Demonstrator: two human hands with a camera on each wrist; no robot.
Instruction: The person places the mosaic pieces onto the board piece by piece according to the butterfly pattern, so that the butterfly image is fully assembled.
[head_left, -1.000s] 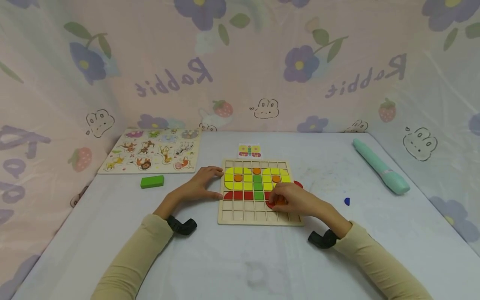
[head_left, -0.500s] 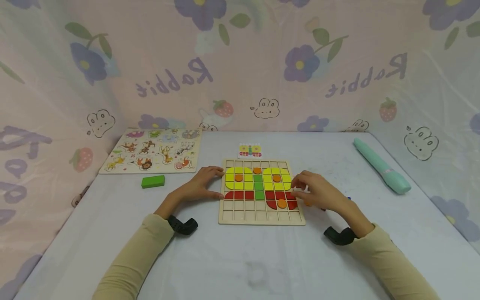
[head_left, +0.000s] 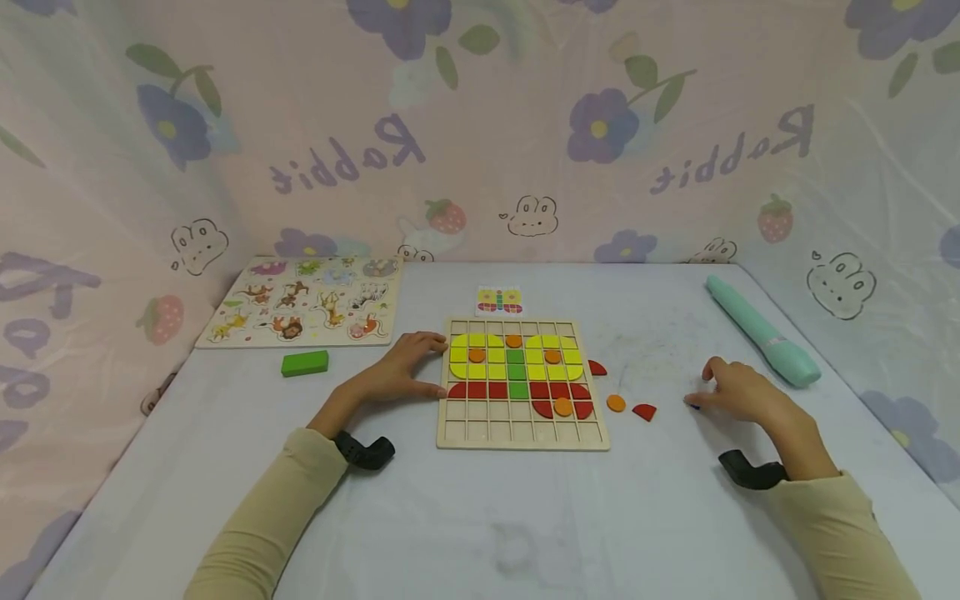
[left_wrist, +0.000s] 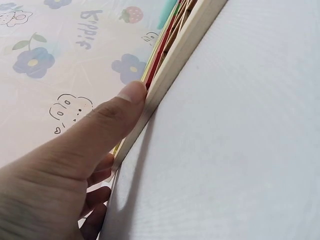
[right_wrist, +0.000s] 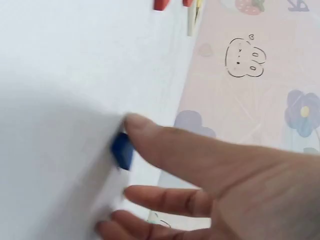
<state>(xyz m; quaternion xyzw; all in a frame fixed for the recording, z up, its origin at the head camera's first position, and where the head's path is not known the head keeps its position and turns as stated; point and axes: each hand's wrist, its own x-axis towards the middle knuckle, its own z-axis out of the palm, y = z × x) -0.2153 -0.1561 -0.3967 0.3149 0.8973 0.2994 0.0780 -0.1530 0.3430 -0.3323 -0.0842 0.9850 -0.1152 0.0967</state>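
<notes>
My left hand (head_left: 393, 372) rests with thumb and fingers spread along the left edge of a square wooden grid board (head_left: 487, 432), its thumb tip (left_wrist: 134, 92) touching the rim in the left wrist view. Yellow, green, red and orange flat pieces fill several of the board's cells. Out on the right, my right hand (head_left: 742, 396) is over a small blue half-round piece (head_left: 693, 406). In the right wrist view this blue piece (right_wrist: 122, 151) lies right by the thumb tip, with the other fingers apart from it.
Between board and right hand lie an orange disc (head_left: 616, 403) and two red quarter pieces, one a red wedge (head_left: 644, 412). A pattern card (head_left: 499, 302) sits behind the board. Around are an animal puzzle (head_left: 300, 302), a green block (head_left: 304, 363) and a mint-green tapered object (head_left: 765, 335).
My right hand has left the lower right of the board, where red pieces and an orange disc now show, and moved right to the blue piece. My left hand has stayed put.
</notes>
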